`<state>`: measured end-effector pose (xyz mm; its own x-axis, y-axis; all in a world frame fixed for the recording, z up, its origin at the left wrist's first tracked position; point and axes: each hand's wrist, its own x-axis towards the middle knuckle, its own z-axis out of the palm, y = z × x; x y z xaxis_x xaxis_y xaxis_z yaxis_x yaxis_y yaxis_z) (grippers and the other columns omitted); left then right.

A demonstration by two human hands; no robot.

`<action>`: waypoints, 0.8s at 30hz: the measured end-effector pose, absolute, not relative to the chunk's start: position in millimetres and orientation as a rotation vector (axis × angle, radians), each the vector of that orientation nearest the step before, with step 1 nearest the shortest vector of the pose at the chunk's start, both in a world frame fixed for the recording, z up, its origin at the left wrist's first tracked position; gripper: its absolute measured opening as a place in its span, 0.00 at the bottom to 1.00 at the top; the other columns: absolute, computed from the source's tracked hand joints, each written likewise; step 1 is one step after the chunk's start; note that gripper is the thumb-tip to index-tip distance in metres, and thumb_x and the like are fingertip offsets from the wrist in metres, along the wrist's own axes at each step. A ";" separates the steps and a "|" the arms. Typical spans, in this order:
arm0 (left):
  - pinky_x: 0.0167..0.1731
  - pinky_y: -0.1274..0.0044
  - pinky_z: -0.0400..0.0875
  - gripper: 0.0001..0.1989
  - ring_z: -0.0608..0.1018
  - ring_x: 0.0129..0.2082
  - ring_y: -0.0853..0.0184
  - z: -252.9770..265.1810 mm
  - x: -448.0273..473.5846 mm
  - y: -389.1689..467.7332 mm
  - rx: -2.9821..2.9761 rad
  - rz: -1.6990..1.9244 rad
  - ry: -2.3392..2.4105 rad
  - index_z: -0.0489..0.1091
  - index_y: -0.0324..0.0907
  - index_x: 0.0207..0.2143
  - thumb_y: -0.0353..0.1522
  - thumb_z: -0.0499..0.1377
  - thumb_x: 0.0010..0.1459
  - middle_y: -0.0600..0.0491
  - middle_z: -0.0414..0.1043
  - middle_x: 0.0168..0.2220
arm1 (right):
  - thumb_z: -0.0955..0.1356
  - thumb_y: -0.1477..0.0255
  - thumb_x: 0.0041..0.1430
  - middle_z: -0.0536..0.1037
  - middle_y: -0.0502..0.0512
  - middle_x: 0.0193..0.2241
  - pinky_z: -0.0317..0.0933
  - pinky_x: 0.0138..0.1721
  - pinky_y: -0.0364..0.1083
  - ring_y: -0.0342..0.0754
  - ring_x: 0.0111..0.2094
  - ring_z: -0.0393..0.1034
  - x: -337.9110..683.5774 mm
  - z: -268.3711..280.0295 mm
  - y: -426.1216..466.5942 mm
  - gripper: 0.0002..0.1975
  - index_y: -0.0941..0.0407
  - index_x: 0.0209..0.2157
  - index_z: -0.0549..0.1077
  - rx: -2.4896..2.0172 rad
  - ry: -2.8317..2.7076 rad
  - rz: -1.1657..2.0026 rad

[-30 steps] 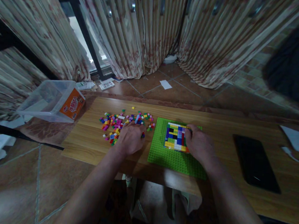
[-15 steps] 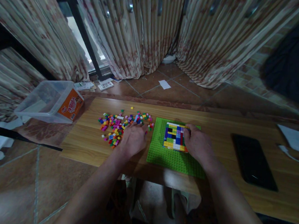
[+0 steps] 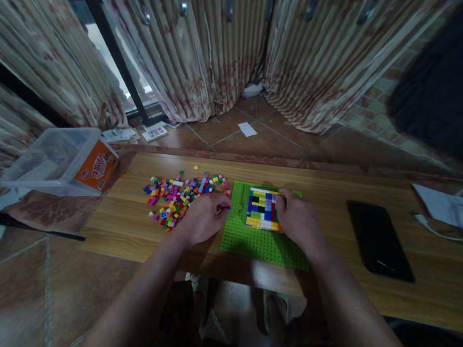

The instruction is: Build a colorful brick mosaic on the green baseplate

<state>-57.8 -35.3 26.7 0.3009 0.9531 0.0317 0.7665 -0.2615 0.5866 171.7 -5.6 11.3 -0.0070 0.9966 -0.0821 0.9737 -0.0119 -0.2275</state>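
Note:
My left hand (image 3: 206,216) is closed in a pinch just off the left edge of the green baseplate (image 3: 236,239). A small dark blue or purple brick (image 3: 227,208) shows at its fingertips. My right hand (image 3: 298,218) grips the right side of a flat, multicoloured brick panel (image 3: 256,219), its thumb and fingers covering that edge. The panel lies on the baseplate, with rows of yellow, white, blue and red and two dark gaps. Left of my left hand spreads a loose pile of small coloured bricks (image 3: 175,190), partly hidden by that hand.
A black tablet-like device (image 3: 378,239) lies to the right on the wooden table (image 3: 115,228), near a white cable (image 3: 435,225) and papers (image 3: 437,207). A clear plastic bin (image 3: 52,159) with an orange label stands beyond the table's left end.
My left hand has lifted from the brick pile and shifted toward the baseplate, a small brick now in its fingertips. My right hand stays on the panel. The view has turned slightly right.

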 end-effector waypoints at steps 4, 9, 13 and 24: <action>0.37 0.77 0.71 0.09 0.79 0.34 0.68 24.2 -45.1 -35.9 1.887 0.605 1.420 0.75 0.40 0.37 0.30 0.54 0.59 0.52 0.80 0.35 | 0.55 0.66 0.68 0.80 0.63 0.41 0.61 0.39 0.48 0.54 0.39 0.75 171.9 11.2 -5.6 0.19 0.57 0.51 0.71 -2.129 -2.132 0.333; 0.36 0.78 0.71 0.10 0.79 0.34 0.68 15.9 -31.9 -33.5 1.783 0.620 1.423 0.76 0.39 0.36 0.31 0.55 0.59 0.52 0.80 0.34 | 0.55 0.66 0.68 0.80 0.64 0.42 0.61 0.39 0.48 0.54 0.39 0.75 172.4 10.1 -5.3 0.20 0.58 0.52 0.70 -2.134 -2.118 0.336; 0.34 0.79 0.70 0.12 0.78 0.32 0.68 11.4 -25.4 -32.0 1.796 0.619 1.494 0.78 0.39 0.35 0.32 0.54 0.60 0.53 0.80 0.32 | 0.55 0.66 0.68 0.80 0.64 0.42 0.61 0.39 0.48 0.54 0.39 0.75 172.1 10.5 -5.3 0.20 0.58 0.51 0.71 -2.126 -2.113 0.343; 0.36 0.77 0.69 0.13 0.80 0.34 0.66 12.9 -8.7 -38.0 1.717 0.684 1.663 0.80 0.42 0.33 0.31 0.55 0.61 0.52 0.81 0.34 | 0.54 0.66 0.68 0.80 0.63 0.40 0.61 0.38 0.48 0.55 0.39 0.75 171.6 11.2 -6.7 0.20 0.58 0.50 0.71 -2.128 -2.119 0.329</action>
<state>-8.7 -38.0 12.9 0.0619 0.9958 -0.0670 0.6604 0.0095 0.7508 171.6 -6.7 11.2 -0.0040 0.9976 -0.0686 0.9716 -0.0124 -0.2363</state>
